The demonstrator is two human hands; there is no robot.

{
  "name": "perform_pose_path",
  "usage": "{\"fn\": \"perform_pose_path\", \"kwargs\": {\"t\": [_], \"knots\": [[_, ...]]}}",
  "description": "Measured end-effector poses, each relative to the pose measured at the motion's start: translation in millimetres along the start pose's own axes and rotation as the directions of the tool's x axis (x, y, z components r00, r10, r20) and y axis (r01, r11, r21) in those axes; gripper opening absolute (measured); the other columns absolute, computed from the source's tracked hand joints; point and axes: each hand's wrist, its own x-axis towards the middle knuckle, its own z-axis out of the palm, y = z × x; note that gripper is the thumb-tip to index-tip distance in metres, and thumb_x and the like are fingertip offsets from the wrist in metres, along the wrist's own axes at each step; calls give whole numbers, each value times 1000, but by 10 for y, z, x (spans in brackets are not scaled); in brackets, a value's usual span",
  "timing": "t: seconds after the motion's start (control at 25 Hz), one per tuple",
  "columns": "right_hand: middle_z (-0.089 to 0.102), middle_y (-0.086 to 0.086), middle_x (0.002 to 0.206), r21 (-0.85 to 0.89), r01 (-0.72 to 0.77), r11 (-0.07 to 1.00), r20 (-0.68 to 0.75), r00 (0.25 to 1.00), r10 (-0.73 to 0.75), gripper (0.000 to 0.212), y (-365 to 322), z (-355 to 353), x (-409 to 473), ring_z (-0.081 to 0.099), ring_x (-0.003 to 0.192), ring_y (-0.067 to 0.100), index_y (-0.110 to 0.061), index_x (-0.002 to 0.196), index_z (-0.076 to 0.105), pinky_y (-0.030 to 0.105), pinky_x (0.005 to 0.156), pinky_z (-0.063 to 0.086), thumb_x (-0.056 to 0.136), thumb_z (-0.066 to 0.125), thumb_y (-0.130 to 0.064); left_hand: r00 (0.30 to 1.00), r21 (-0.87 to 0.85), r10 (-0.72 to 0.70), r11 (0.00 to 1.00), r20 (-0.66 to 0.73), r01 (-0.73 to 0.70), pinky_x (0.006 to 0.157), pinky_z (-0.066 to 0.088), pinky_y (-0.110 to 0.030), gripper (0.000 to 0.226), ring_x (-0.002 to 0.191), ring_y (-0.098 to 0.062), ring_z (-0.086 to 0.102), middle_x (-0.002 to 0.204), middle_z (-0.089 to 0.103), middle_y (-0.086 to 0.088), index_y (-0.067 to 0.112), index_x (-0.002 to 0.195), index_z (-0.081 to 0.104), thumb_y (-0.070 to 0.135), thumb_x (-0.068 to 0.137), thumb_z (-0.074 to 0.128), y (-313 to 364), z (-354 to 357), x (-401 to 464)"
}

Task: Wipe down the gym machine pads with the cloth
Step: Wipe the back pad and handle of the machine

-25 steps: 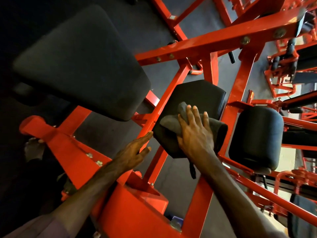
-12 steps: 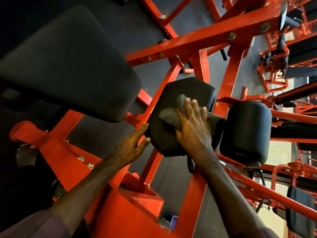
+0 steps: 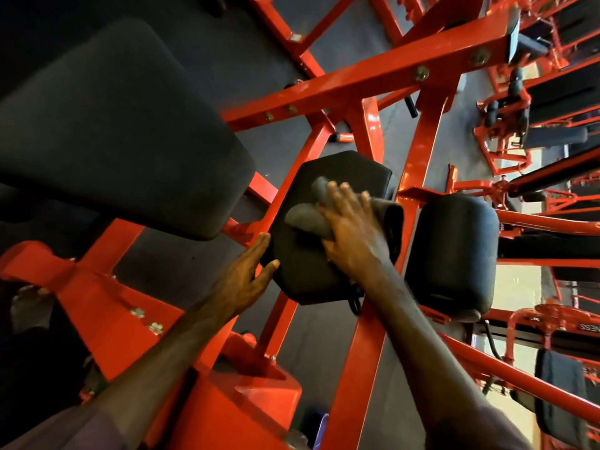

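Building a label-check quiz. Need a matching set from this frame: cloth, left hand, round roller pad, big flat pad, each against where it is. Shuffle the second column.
1. cloth
2. left hand
3. round roller pad
4. big flat pad

A. upper left of the frame, untouched
B. under the right hand on the middle pad
C. right of the middle pad
D. against the middle pad's left edge

Pairs: 1-B, 2-D, 3-C, 4-A
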Motion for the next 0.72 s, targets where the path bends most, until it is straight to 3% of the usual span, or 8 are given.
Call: {"fn": "perform_pose_path", "kwargs": {"t": [0.08,0.12,0.24,0.32,0.4,0.48,0.6,0.72], "knots": [[10,2,177,37,161,986,0,987,-161,72,-41,41,-377,3,163,27,-31,162,38,54,132,-1,95,65,-35,1000,4,-4,1000,5,4,128,28,-34,86,156,-9,29,170,33,0,16,164,35,65,95,47,49,-27,58],[9,0,177,80,172,982,-34,985,-170,70,34,60,-516,1,164,25,-31,162,38,55,132,2,96,65,-36,1000,-2,-12,1000,13,12,127,28,-32,83,155,-8,29,170,34,0,16,164,35,62,96,49,51,-52,80],[5,-1,177,237,-77,968,-108,989,105,66,333,-11,-259,-4,163,24,-31,162,38,60,130,11,101,63,-28,1000,2,-15,1000,15,15,122,32,-28,77,152,-13,38,168,39,1,20,163,38,56,96,50,55,-113,117],[7,1,177,339,-258,905,-115,943,312,60,473,-64,185,-1,163,27,-31,160,41,63,129,15,103,61,-32,1000,6,-12,1000,11,12,120,32,-27,74,153,-14,38,168,39,2,21,163,38,54,99,54,72,-103,139],[13,1,176,437,-337,834,-143,890,434,55,520,-58,481,10,162,29,-30,156,47,61,127,23,104,60,-42,1000,9,-9,1000,5,9,118,25,-19,67,151,-6,29,169,36,1,18,163,36,44,105,59,99,-68,151],[20,3,173,624,-331,708,-183,819,544,54,492,-15,436,32,154,30,-27,152,52,55,118,41,103,62,-45,1000,6,-14,1000,11,14,119,23,-20,68,149,-3,26,170,33,-1,16,164,34,44,106,57,104,-52,159],[35,2,157,878,-230,420,-120,743,658,54,271,143,-102,57,130,20,-18,151,51,47,97,61,102,64,-39,1000,1,-23,1000,18,23,120,24,-21,63,151,-5,26,170,33,-1,15,164,34,32,109,58,112,-68,162],[37,-5,154,886,-216,411,-102,774,625,67,-32,303,-520,55,135,19,-29,158,42,43,100,60,99,59,-56,999,-25,-39,999,18,40,119,24,-20,62,156,-14,30,169,35,0,15,163,36,28,108,58,143,-101,174]]}}
